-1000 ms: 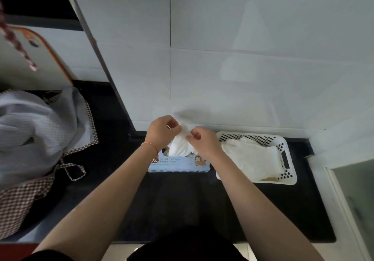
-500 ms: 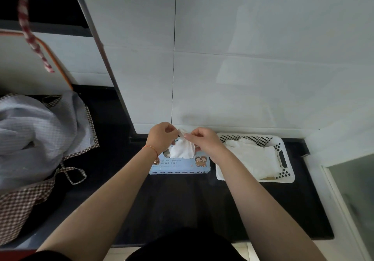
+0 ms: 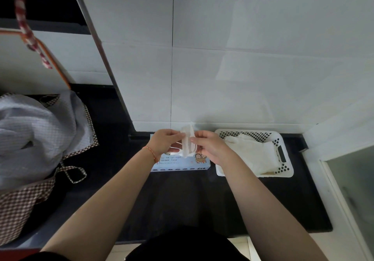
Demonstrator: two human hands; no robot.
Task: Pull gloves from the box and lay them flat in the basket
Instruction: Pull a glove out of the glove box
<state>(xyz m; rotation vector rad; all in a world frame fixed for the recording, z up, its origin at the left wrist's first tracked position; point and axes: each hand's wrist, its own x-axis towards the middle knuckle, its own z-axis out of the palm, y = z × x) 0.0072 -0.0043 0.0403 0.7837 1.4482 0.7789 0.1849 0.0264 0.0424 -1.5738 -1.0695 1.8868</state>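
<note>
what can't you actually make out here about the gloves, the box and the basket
- Head view: the opening of the pale blue cardboard glove box is hidden behind the left hand, the right hand and the thin white glove they pinch.
- How many gloves make up the white pile in the white perforated plastic basket: layers blend together.
- Box print: too small to read.

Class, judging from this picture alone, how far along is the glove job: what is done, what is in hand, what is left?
Done: white gloves already lie in the basket. In hand: the left hand and right hand pinch another glove above the box, still bunched. Left: spread it flat in the basket, then pull any more.
</note>
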